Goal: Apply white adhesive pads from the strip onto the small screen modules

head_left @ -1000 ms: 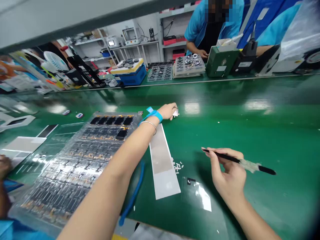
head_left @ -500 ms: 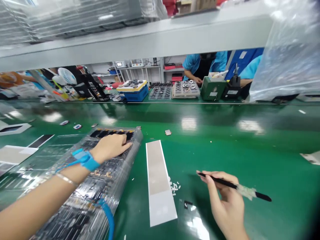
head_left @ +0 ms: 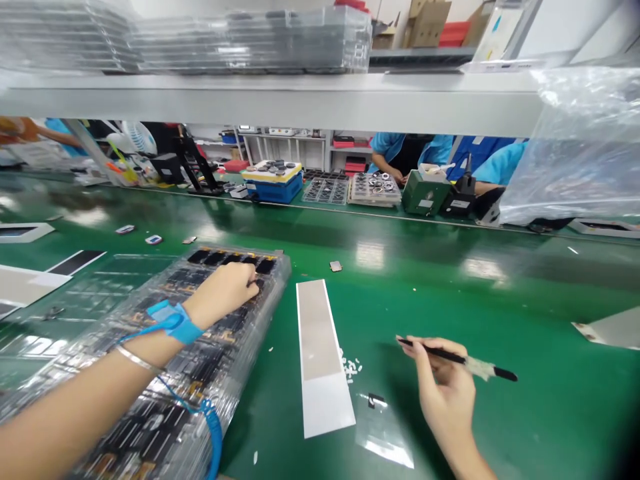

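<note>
My left hand [head_left: 226, 291] is over the far right part of a clear plastic tray stack [head_left: 263, 313] filled with dark electronic parts. Its fingers are curled down at a slot, and their tips are hidden. A blue wrist strap [head_left: 176, 323] with a coiled cord circles that wrist. To the right, my right hand [head_left: 450, 393] pinches a slim black stick-like tool [head_left: 505, 374] with pale tape round its middle, held above the green table. Between the hands lies a long white strip with a beige panel [head_left: 320, 333].
Small white bits [head_left: 353, 367] lie beside the strip, near a clear film [head_left: 383, 433] with a black piece. A small metallic square [head_left: 335, 266] sits farther back. Sheets [head_left: 30, 283] lie at left. A shelf beam [head_left: 280, 100] crosses above; co-workers in blue sleeves [head_left: 440, 147] sit beyond.
The view has tilted up slightly, showing more of the shelf. My left hand stays at the same part of the tray. My right hand keeps the black tool, which has shifted slightly left.
</note>
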The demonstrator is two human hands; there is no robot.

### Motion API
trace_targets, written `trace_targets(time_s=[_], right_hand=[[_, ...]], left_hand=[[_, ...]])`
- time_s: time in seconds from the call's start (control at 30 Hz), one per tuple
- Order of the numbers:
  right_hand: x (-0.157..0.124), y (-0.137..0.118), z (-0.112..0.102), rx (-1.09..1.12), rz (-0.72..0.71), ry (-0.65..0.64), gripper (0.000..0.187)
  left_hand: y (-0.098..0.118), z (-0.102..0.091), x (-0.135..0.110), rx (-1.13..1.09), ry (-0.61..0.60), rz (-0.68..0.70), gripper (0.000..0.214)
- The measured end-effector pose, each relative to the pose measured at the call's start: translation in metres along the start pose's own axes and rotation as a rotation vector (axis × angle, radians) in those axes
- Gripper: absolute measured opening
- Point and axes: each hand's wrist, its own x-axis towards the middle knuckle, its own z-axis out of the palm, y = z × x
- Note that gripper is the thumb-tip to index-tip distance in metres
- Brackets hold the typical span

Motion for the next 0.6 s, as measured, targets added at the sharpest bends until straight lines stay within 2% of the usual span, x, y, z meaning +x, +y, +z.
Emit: trace_targets(time_s=[0.07, 0.13, 0.2, 0.27, 0.37, 0.47, 0.6], right_hand=[[0.002, -0.010, 0.001, 0.049, 0.033, -0.010, 0.017], [0.003, -0.024, 0.003, 0.112, 0.058, -0.082, 0.012], [0.002, -0.041, 0.009, 0.122, 0.040, -0.192, 0.007], [-0.002, -0.055, 0.016, 0.039, -0.033, -0.294, 0.014], [-0.010, -0.065, 0.027, -0.124, -0.106, -0.417, 0.012], [-0.018, -0.063, 0.033, -0.193, -0.138, -0.456, 0.012], [-0.025, -0.054, 0.033, -0.300, -0.301, -0.472, 0.017]], left_hand=[[0.011, -0.004, -0.004, -0.138, -0.020, 0.032, 0.014], [0.030, 0.001, -0.012, -0.327, -0.098, 0.103, 0.007], [0.056, 0.014, -0.024, -0.543, -0.236, 0.184, 0.008], [0.082, 0.032, -0.040, -0.718, -0.385, 0.235, 0.017], [0.110, 0.056, -0.061, -0.936, -0.557, 0.246, 0.019], [0.118, 0.067, -0.072, -1.113, -0.639, 0.198, 0.014], [0.117, 0.068, -0.074, -1.111, -0.640, 0.166, 0.007]])
